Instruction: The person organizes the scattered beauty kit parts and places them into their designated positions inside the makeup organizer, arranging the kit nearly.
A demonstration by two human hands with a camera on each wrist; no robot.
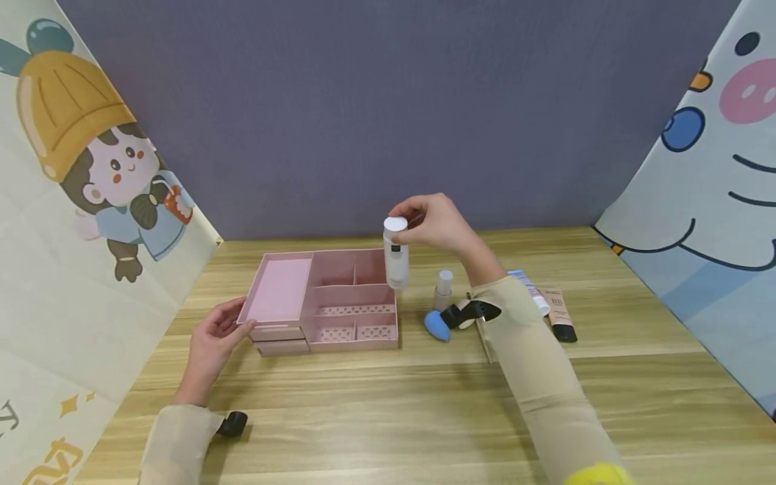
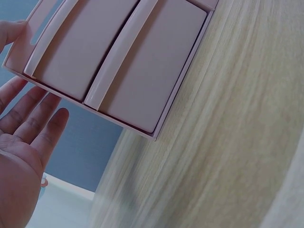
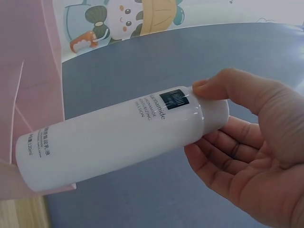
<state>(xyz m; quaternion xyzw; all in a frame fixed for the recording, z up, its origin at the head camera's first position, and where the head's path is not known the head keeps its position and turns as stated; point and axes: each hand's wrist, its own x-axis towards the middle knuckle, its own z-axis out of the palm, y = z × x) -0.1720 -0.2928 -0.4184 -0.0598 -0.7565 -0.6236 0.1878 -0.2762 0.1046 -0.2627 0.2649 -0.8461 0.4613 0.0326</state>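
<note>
In R hand: white btl, clamped btw fingers & thumb at R edge of pink organizer
Gripped by smooth cap, approx. upright; slick, straight-sided cyl. w/ dk rect. label & fine print. Can't tell if touching organizer. At organizer's front L corner: L hand, touching it, fingers apart, fairly straight, thumb at front. Molded, satiny plastic there, w/ flat top, 2 drawers w/ ridged lips, boxy compartments, some perforated. To R, on wood-grain counter: small btl w/ white cap, teardrop blue sponge, soft white-&-blue tube, beige tube w/ blk cap. Beyond: dk grey-blue panel w/ woven look; cartoon-print sheets, L & R.
</note>
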